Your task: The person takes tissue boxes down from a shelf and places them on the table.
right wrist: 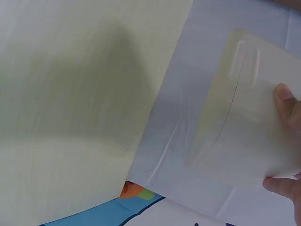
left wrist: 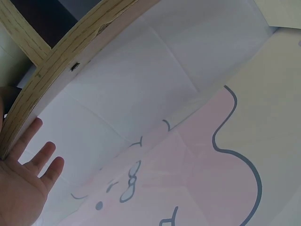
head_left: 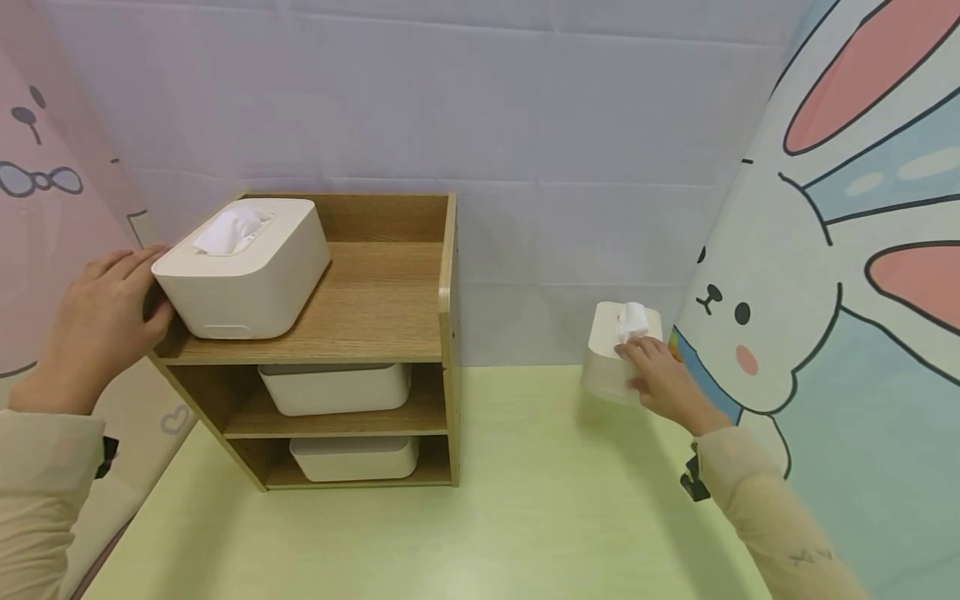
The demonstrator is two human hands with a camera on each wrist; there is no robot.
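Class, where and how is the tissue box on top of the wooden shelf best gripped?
I'd hold the tissue box two-handed by its left and right walls, coming from the front: the wooden shelf has a panel behind, its front is open, and bare board lies right of the box. The tissue poking from the top would likely pull out.

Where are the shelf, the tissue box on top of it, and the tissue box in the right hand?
Shelf (head_left: 386, 296): head view, bare top board.
Top tissue box (head_left: 234, 303): head view, front wall.
Held tissue box (head_left: 607, 371): head view, side wall.
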